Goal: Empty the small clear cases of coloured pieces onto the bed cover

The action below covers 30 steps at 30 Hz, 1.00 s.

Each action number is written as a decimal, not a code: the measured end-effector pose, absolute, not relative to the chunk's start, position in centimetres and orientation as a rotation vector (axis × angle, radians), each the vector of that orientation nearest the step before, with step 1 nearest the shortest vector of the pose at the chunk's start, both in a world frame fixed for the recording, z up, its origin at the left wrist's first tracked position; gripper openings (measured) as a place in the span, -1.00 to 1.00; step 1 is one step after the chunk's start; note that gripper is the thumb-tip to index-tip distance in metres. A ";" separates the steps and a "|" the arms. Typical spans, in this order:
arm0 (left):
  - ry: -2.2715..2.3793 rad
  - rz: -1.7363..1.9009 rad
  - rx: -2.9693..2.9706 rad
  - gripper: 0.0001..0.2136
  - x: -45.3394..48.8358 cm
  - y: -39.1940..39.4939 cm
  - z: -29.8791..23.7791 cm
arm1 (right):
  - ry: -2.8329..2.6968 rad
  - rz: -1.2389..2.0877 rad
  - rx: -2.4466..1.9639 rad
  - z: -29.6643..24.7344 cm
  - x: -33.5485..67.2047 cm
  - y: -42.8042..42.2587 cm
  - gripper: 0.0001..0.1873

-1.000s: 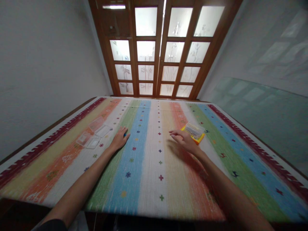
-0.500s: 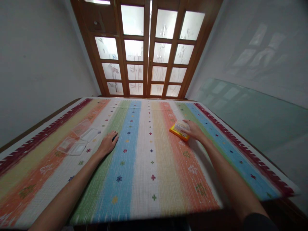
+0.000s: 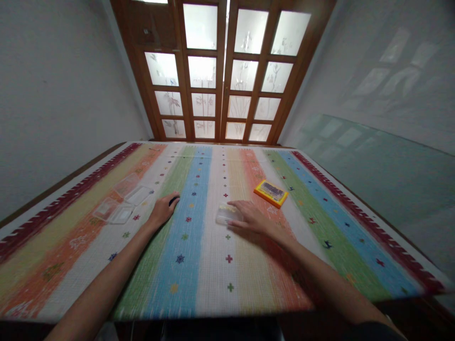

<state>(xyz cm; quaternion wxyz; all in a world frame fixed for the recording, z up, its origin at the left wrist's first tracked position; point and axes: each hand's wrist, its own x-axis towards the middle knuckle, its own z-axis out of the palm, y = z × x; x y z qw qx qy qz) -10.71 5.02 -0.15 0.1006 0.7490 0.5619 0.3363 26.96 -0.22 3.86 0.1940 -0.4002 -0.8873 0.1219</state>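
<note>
My right hand (image 3: 249, 219) grips a small clear plastic case (image 3: 224, 214) by its right side, over the pale stripe in the middle of the cloth. Whether the case touches the cloth I cannot tell. To the right of that hand lies a flat yellow box (image 3: 271, 192) with a dark grey panel on top. My left hand (image 3: 164, 209) rests on the green stripe, fingers curled around a small dark object (image 3: 174, 201) that is mostly hidden. Left of it, two clear plastic cases lie with their lids open, a farther one (image 3: 139, 194) and a nearer one (image 3: 120, 214).
A striped tablecloth (image 3: 209, 284) covers the table. Beyond the far edge stand wooden doors (image 3: 221, 71) with frosted panes. A greenish glass panel (image 3: 373, 166) leans along the wall at the right.
My right hand has carried the clear case left and nearer, off the yellow box, whose top now shows. My left hand has stayed about where it was.
</note>
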 end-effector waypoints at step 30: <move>0.876 0.843 2.108 -0.30 -0.2 0.9 0.6 | -2.847 -0.257 -1.125 2.4 18.4 -3.2 -0.56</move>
